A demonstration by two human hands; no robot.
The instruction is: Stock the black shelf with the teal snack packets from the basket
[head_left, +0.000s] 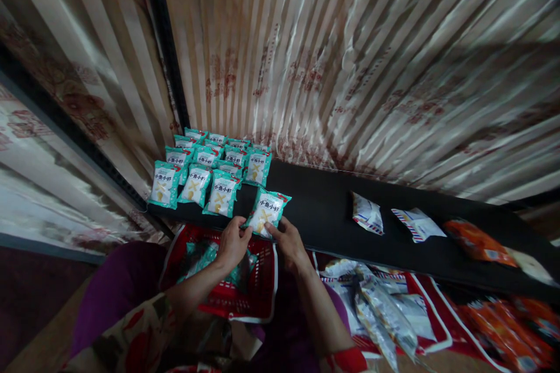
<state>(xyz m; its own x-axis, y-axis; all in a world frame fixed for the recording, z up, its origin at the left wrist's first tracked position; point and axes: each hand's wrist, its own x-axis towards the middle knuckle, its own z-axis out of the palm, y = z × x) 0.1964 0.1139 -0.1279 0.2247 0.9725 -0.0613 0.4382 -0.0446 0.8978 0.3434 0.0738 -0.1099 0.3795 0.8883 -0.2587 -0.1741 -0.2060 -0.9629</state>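
A teal and white snack bag (pixel 268 210) stands tilted at the front edge of the black shelf (pixel 306 210), held between both hands. My left hand (pixel 234 242) pinches its lower left corner. On the lower right side, my right hand (pixel 286 239) grips it with the thumb across the front. Rows of matching snack bags (pixel 193 184) stand to the left on the shelf. Below my left forearm is a red basket (pixel 262 297) with more teal bags (pixel 205 259) in it.
White striped bags (pixel 367 213) and an orange bag (pixel 479 242) lie on the shelf's right part. Below are a basket of silvery bags (pixel 385 303) and several orange packs (pixel 503 326). A pleated curtain (pixel 315 58) hangs behind; a dark metal post (pixel 164 41) rises at the left.
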